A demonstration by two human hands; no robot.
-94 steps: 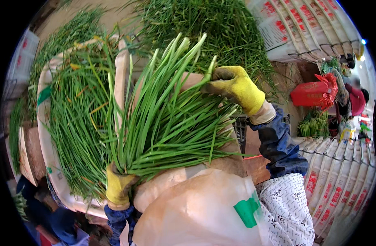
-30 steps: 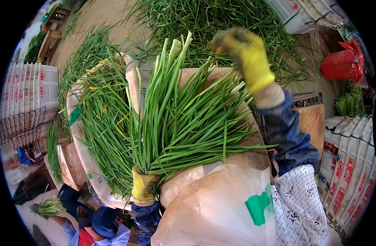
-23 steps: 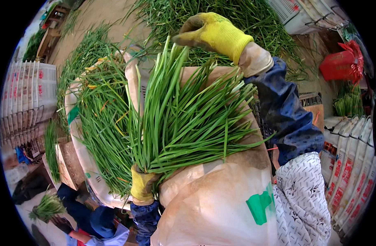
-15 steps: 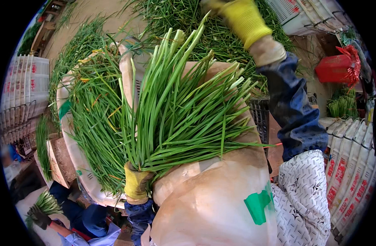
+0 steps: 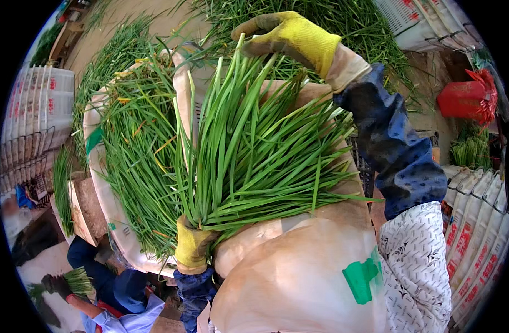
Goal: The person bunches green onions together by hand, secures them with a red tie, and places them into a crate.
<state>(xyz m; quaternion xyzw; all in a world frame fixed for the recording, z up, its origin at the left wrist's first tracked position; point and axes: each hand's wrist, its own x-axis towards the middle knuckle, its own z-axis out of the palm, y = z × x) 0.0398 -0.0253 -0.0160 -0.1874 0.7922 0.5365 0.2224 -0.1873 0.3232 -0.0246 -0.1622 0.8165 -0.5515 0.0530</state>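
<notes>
Clasping the gathered end of a green stalk bundle mid-frame, the gloved left hand closes at lower centre; the gloved right hand curves at upper centre, thumb and fingers parted near pale ends, contact unclear. Beyond, red lettering marks white crates at right.

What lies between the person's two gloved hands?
In the head view, a fanned bunch of chives spans from the left hand to the right hand.
</notes>
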